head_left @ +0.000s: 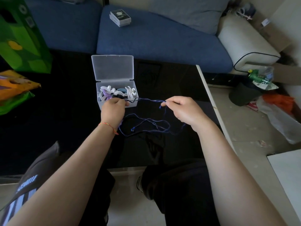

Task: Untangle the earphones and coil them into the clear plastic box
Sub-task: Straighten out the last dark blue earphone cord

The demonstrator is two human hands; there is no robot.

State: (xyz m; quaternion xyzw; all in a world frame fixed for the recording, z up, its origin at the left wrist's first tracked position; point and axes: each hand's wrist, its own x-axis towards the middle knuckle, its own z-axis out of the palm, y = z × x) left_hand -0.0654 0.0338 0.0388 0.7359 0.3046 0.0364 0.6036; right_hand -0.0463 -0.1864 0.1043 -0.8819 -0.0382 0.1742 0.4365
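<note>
A clear plastic box (pixel 99 84) stands on the black table (pixel 179 88) with its lid (pixel 112 67) open and tilted back. Inside lie several coiled earphones in white, purple and light blue. Dark blue earphones (pixel 146 122) hang in tangled loops between my hands, one earbud low near the table. My left hand (pixel 113 110), just in front of the box, grips one part of the blue cable. My right hand (pixel 185 110) pinches another part, and a short stretch runs taut between both hands.
A blue sofa (pixel 154 41) with a small boxed item (pixel 120 17) lies beyond the table. Green and orange bags (pixel 21 46) stand at the left. To the right of the table's white edge (pixel 210 98), rubbish and plastic bags lie on the floor.
</note>
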